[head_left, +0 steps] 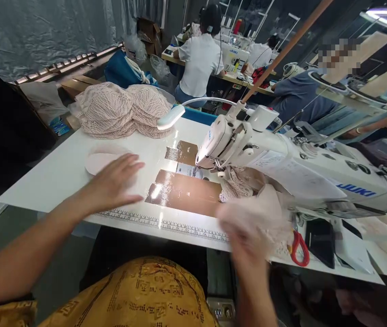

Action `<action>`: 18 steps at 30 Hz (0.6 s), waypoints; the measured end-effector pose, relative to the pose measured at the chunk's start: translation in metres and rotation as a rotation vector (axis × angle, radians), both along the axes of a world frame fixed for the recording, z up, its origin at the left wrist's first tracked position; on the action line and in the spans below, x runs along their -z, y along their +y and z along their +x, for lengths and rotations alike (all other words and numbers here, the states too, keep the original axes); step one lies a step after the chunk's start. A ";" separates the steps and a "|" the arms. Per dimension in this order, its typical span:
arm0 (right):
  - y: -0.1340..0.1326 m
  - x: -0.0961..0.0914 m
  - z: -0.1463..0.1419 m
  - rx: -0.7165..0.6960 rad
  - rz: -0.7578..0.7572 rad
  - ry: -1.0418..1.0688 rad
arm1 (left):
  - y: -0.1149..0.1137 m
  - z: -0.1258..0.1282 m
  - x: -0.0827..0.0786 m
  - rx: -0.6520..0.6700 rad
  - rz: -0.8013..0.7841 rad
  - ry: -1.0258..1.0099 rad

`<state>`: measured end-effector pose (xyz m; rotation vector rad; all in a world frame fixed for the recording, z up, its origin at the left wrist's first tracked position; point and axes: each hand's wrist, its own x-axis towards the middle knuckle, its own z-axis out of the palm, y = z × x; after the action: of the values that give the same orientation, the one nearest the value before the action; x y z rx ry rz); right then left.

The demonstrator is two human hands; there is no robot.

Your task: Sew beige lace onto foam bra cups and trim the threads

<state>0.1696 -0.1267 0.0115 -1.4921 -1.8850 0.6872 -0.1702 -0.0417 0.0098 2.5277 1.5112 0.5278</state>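
Observation:
My left hand (pixel 116 181) is over the left part of the table, fingers stretched out and apart, holding nothing. Just beyond it lies a pale, rounded pad-like piece (pixel 98 163), partly covered by the hand and blurred. My right hand (pixel 244 231) is smeared by motion at the table's front edge, in front of the sewing machine. A pale pink fabric piece (pixel 260 206), also blurred, appears gripped in it; the fingers are hard to make out. The white sewing machine (pixel 248 147) has its needle area over a brown taped plate. Beige lace (pixel 237 184) lies bunched beside the needle.
Stacked beige lace bra cups (pixel 121 109) stand at the table's back left. A printed ruler (pixel 166 225) runs along the front edge. Red-handled scissors (pixel 299 250) and a dark phone (pixel 320 243) lie at right. A lamp (pixel 171 117) reaches over the table. Co-workers sit behind.

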 end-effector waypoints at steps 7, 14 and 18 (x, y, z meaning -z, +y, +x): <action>0.021 0.006 -0.057 -0.171 0.201 0.238 | -0.023 0.056 -0.012 0.302 -0.270 -0.262; 0.035 0.007 -0.038 0.146 0.083 0.299 | -0.021 0.045 0.009 0.089 -0.599 -0.689; 0.044 0.029 -0.053 -0.133 -0.452 0.665 | -0.035 0.069 0.011 0.516 -1.038 -1.043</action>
<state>0.1162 -0.0830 -0.0175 -1.1718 -1.3651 1.5336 -0.1011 -0.0763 -0.0009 1.3206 0.4614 0.5919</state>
